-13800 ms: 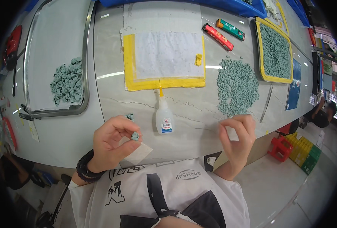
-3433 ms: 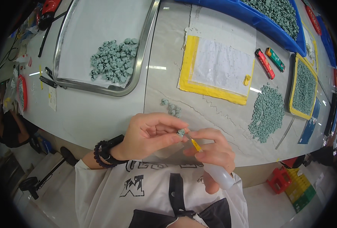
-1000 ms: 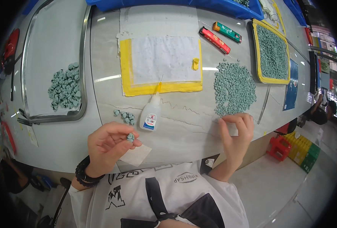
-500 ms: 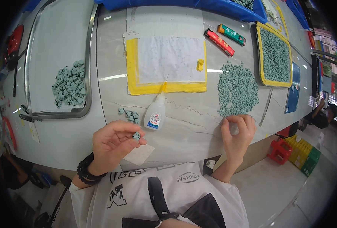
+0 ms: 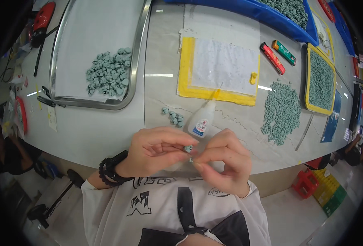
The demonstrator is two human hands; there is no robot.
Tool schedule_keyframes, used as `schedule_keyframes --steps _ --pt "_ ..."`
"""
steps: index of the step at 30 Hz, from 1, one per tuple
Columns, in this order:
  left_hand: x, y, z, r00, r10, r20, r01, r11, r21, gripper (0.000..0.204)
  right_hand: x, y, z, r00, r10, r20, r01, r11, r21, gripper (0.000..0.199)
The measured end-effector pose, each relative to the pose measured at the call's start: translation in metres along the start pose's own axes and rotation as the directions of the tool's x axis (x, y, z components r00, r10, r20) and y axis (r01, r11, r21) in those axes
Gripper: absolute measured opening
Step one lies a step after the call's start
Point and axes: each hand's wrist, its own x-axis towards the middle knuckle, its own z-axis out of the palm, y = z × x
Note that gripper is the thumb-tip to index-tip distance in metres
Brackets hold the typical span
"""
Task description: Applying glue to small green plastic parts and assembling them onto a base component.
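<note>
My left hand (image 5: 150, 151) pinches a small teal bud-shaped piece (image 5: 188, 148) between thumb and fingertips, low over the near table edge. Close against it, my right hand (image 5: 227, 160) has thumb and forefinger pressed together on a tiny teal piece (image 5: 191, 160), mostly hidden by the fingertips. Just beyond the hands lies a white glue bottle (image 5: 201, 121) with a yellow nozzle and thin needle tip, pointing away over a yellow-edged white sheet (image 5: 216, 97). Left of the bottle sit several finished-looking teal buds (image 5: 174, 117). A spread of tiny teal pieces (image 5: 281, 112) covers the table at right.
At left, a metal tray (image 5: 95, 105) lined with white holds a heap of teal buds. A red and a green lighter-shaped item (image 5: 285, 52) lie at upper right, near a yellow-rimmed tray (image 5: 308, 104) of teal bits. Blue bins (image 5: 238, 16) line the far side.
My right hand has left the near edge of the tiny-piece spread and come over to my left hand. The whole view has shifted, so the table appears farther right.
</note>
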Motion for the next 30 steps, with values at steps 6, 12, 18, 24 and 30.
schedule_keyframes --steps 6,12,18,24,30 --pt "-0.001 -0.002 -0.002 0.996 0.085 -0.016 -0.083 0.99 0.111 0.033 0.003 0.006 0.011 0.996 0.038 -0.078 -0.048 0.991 -0.122 0.022" --pt "0.0 0.002 -0.003 0.989 0.145 0.002 -0.136 0.923 0.36 0.025 0.003 0.007 0.012 0.994 0.059 -0.093 -0.07 0.989 -0.127 0.024" --pt "0.001 0.002 -0.003 0.986 0.167 -0.001 -0.154 0.91 0.385 0.021 0.002 0.009 0.012 0.995 0.041 -0.086 -0.053 0.988 -0.144 0.024" --pt "0.002 0.002 -0.004 0.976 0.219 0.015 -0.205 0.886 0.416 0.019 0.001 0.009 0.013 0.996 0.015 -0.088 -0.031 0.983 -0.181 0.024" --pt "0.003 0.002 -0.004 0.976 0.219 0.011 -0.205 0.896 0.394 0.019 0.0 0.012 0.015 0.995 -0.008 -0.102 -0.011 0.982 -0.188 0.025"
